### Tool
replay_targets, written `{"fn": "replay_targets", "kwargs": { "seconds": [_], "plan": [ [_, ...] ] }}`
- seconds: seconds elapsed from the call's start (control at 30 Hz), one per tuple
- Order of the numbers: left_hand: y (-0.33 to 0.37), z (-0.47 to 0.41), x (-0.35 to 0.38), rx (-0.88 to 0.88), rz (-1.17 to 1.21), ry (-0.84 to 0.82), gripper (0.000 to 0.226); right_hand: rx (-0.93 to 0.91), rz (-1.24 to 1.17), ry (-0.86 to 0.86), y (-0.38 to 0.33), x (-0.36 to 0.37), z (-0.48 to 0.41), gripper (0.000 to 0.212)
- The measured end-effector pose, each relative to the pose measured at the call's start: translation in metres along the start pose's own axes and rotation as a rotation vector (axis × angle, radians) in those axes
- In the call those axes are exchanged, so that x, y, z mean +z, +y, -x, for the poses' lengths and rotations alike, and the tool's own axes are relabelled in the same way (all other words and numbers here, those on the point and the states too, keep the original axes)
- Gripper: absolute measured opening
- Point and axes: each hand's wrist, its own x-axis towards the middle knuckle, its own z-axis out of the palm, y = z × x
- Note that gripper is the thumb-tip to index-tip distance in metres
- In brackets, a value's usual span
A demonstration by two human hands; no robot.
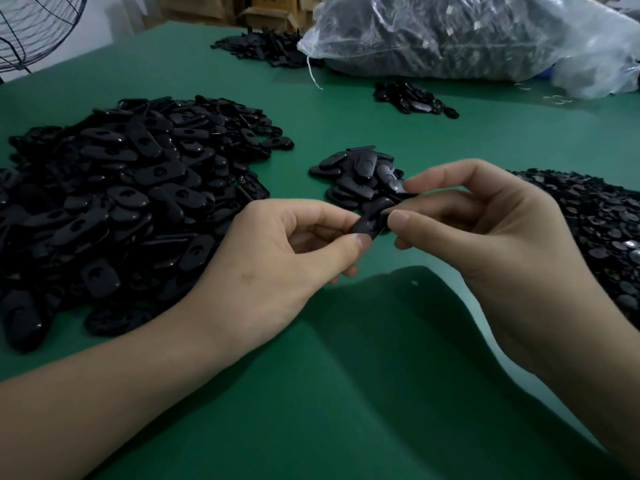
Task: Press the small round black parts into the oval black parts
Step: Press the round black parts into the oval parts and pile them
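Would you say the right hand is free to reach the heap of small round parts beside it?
Probably yes: the heap lies close beside the right hand with nothing between, though it must first release the oval part it pinches.

No writing can be read from here: the cardboard boxes [270,15] far beyond the left hand [277,251] show only blurred marks, and the pale tags [450,9] in the plastic bag [485,39] beyond the right hand [502,230] are too small to make out.
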Motion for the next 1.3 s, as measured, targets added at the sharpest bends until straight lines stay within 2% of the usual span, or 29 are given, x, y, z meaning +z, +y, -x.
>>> {"fn": "replay_targets", "kwargs": {
  "seconds": [0.2,0.5,0.73,1.07,1.3],
  "plan": [
    [0.001,0.000,0.000,-0.024,0.017,0.008,0.007,-0.081,0.188,0.038,0.003,0.001,0.000,0.025],
    [0.000,0.000,0.001,-0.050,0.035,-0.009,0.004,-0.123,0.301,0.034,0.005,0.002,0.001,0.023],
    [-0.001,0.000,0.000,-0.058,0.026,-0.034,0.004,-0.178,0.477,0.026,0.005,0.002,0.003,0.022],
    [-0.005,-0.002,0.000,-0.073,-0.013,-0.051,0.006,-0.441,0.876,0.080,0.000,0.007,0.011,0.019],
    [-0.004,-0.004,-0.001,-0.090,0.018,-0.034,0.017,-0.580,1.084,0.078,-0.002,0.014,0.015,0.016]
  ]
}}
